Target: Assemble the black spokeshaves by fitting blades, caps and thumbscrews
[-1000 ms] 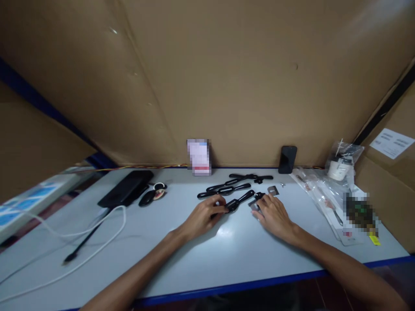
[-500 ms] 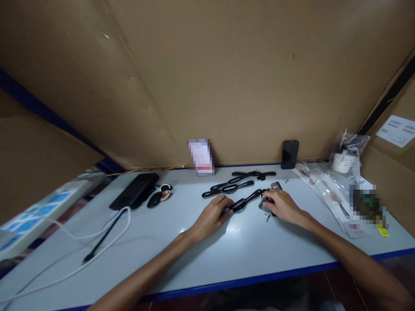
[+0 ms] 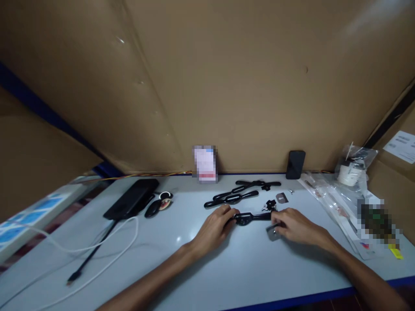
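Note:
My left hand (image 3: 215, 225) is closed on the left end of a slotted black bar (image 3: 251, 217) that lies crosswise on the white table (image 3: 194, 263). At the bar's right end my right hand (image 3: 296, 225) is closed over a small grey metal plate (image 3: 272, 233). A black star knob (image 3: 270, 204) sits just behind that end. Two more slotted black bars (image 3: 231, 197) lie behind my hands. Another grey plate (image 3: 282, 198) and a small wing nut (image 3: 291, 191) lie further back to the right.
A black case (image 3: 131, 204), a key fob (image 3: 158, 206) and white and black cables (image 3: 97, 246) lie on the left. A phone (image 3: 295, 164) and a card (image 3: 205, 164) lean on the cardboard wall. Plastic bags (image 3: 337, 194) crowd the right side.
The black bar has been turned from a diagonal to crosswise and drawn nearer. My right hand has slid the grey plate nearer to me and to the right. The camera has tilted slightly.

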Available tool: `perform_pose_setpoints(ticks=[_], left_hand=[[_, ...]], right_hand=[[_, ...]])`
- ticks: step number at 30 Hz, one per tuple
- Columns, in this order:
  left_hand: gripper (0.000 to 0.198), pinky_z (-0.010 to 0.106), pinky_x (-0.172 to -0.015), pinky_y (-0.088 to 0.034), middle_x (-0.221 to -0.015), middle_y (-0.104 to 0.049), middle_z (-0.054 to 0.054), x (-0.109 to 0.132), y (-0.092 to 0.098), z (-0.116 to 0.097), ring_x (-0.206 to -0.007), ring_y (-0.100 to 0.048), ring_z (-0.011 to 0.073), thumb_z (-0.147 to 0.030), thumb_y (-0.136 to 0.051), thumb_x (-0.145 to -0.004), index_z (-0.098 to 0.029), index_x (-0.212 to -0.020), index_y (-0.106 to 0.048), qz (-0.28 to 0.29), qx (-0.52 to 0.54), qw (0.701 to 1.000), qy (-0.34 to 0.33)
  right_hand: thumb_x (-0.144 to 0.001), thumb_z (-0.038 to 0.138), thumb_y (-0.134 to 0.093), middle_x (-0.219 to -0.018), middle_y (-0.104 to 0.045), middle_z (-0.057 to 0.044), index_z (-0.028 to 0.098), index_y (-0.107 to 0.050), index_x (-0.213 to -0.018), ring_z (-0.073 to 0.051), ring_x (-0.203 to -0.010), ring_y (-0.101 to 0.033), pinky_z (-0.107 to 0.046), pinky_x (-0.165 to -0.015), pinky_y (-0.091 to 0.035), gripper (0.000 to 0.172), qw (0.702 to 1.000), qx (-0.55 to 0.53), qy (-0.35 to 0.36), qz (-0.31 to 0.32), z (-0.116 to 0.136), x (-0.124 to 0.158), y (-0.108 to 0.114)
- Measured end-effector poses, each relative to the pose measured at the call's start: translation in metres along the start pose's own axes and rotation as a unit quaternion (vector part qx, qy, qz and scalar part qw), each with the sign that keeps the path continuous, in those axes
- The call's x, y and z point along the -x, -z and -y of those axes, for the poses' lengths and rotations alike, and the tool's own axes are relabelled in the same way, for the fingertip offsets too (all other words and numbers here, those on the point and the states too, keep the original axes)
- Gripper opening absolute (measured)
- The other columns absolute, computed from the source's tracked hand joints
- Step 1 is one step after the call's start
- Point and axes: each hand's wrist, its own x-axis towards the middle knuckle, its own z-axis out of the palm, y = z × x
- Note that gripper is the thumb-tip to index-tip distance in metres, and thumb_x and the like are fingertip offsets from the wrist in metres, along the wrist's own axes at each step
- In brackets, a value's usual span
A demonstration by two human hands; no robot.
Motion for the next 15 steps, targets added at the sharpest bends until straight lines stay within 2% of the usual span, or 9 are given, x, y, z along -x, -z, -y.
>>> perform_pose_setpoints(ticks=[3,7,9,11,15], left_hand=[[0.017,0.039,-0.081,-0.060,-0.109,-0.068,0.006,0.006,0.001,-0.005,-0.093,-0.068,0.0218,-0.024,-0.055,-0.110,-0.019,-0.122,-0.065,0.002,0.010,1.000,-0.010],[0.022,0.037,-0.080,-0.057,-0.107,-0.065,0.007,0.009,0.003,-0.014,-0.093,-0.066,0.0237,-0.016,-0.045,-0.108,-0.023,-0.124,-0.059,0.012,0.040,0.998,-0.049],[0.021,0.036,-0.078,-0.055,-0.105,-0.065,0.007,0.010,0.005,-0.018,-0.093,-0.064,0.0236,-0.014,-0.043,-0.107,-0.023,-0.121,-0.057,0.018,0.056,0.996,-0.072],[0.021,0.034,-0.075,-0.052,-0.103,-0.063,0.006,0.010,0.007,-0.021,-0.089,-0.063,0.0228,-0.011,-0.041,-0.105,-0.023,-0.113,-0.056,0.025,0.065,0.993,-0.092],[0.024,0.032,-0.071,-0.048,-0.096,-0.060,0.005,0.010,0.009,-0.023,-0.084,-0.058,0.0220,-0.005,-0.039,-0.101,-0.023,-0.095,-0.053,0.038,0.055,0.992,-0.109]], right_hand=[[-0.081,0.006,-0.067,-0.069,-0.063,0.001,0.020,-0.067,-0.079,-0.016,-0.065,-0.055,-0.028,-0.065,-0.036,0.014,0.998,-0.021,-0.018,-0.048,-0.005,-0.001,0.012],[-0.090,0.022,-0.068,-0.081,-0.071,-0.002,0.021,-0.068,-0.082,-0.019,-0.076,-0.063,-0.030,-0.072,-0.046,0.008,0.991,-0.068,-0.035,-0.110,-0.010,-0.016,0.022],[-0.091,0.022,-0.067,-0.085,-0.073,-0.002,0.021,-0.069,-0.086,-0.019,-0.079,-0.065,-0.030,-0.074,-0.048,0.006,0.987,-0.082,-0.042,-0.132,-0.011,-0.032,0.013],[-0.090,0.018,-0.067,-0.087,-0.074,-0.002,0.020,-0.073,-0.096,-0.019,-0.082,-0.068,-0.030,-0.077,-0.051,0.008,0.986,-0.095,-0.044,-0.126,-0.011,-0.050,-0.005],[-0.093,0.016,-0.074,-0.082,-0.074,-0.001,0.017,-0.075,-0.098,-0.016,-0.076,-0.070,-0.029,-0.075,-0.055,0.006,0.992,-0.115,-0.037,-0.047,-0.010,-0.078,-0.037]])
